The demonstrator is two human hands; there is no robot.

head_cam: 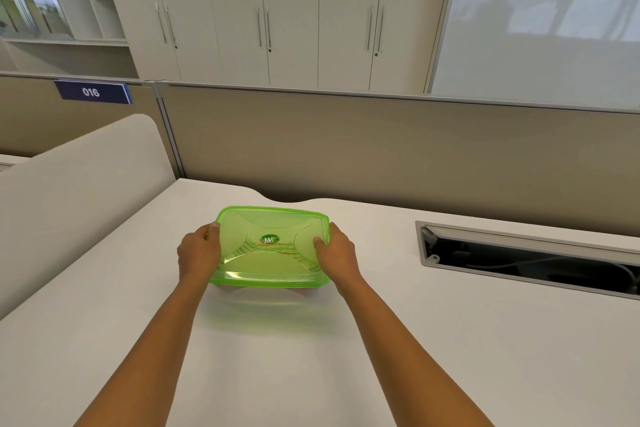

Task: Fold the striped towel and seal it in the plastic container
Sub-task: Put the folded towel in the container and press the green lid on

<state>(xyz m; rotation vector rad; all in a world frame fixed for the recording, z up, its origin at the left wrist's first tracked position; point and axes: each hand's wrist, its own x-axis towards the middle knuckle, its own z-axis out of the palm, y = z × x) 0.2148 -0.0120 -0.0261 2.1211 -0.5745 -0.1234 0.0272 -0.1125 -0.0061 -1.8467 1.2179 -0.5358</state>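
A translucent green plastic container (242, 274) is held a little above the white desk, its near edge raised, with a shadow beneath it. Its green lid (256, 229) lies on top and carries a round sticker in the middle. Through the lid I make out the striped towel (277, 248) as faint red-brown lines inside. My left hand (199, 251) grips the container's left end, thumb on the lid's rim. My right hand (336, 251) grips the right end, thumb pressed on the lid.
The white desk (415, 340) spreads all around. An open cable tray slot (530, 260) with wires sits to the right. A beige partition (381, 149) runs along the desk's far edge; a rounded divider (79, 191) stands at the left.
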